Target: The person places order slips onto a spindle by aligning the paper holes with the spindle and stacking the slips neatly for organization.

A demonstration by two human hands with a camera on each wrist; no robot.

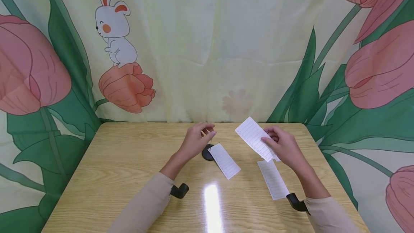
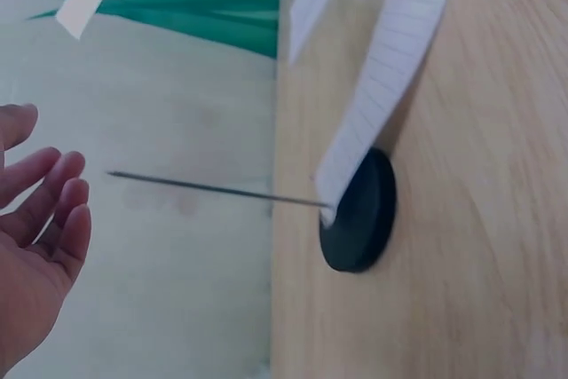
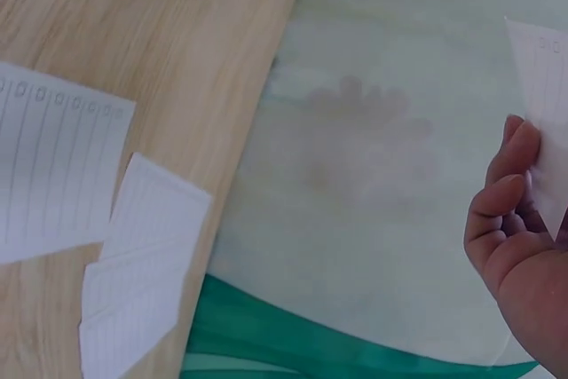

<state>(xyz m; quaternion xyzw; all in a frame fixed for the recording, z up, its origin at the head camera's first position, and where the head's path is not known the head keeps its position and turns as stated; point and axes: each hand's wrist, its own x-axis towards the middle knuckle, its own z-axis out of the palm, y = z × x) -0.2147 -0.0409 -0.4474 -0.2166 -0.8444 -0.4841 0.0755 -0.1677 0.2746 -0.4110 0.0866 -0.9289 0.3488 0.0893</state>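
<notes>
A bill spike with a thin metal rod (image 2: pixel 213 187) stands upright on a round black base (image 2: pixel 373 232). One lined paper slip (image 1: pixel 225 161) is pierced by the rod at a corner and lies down by the base. My left hand (image 1: pixel 195 140) hovers by the rod's tip; in the left wrist view its loosely bent fingers are apart from the tip and hold nothing. To the right, my right hand (image 1: pixel 286 148) pinches another lined slip (image 1: pixel 253 136) between thumb and fingers, raised above the table.
More lined slips lie on the right of the wooden table (image 1: pixel 136 164), one slip (image 1: pixel 273 181) nearer me and several overlapping slips (image 3: pixel 146 255) near the far edge. A printed curtain (image 1: pixel 194 46) hangs behind the table. Black wrist mounts (image 1: pixel 180 191) sit at both sleeves.
</notes>
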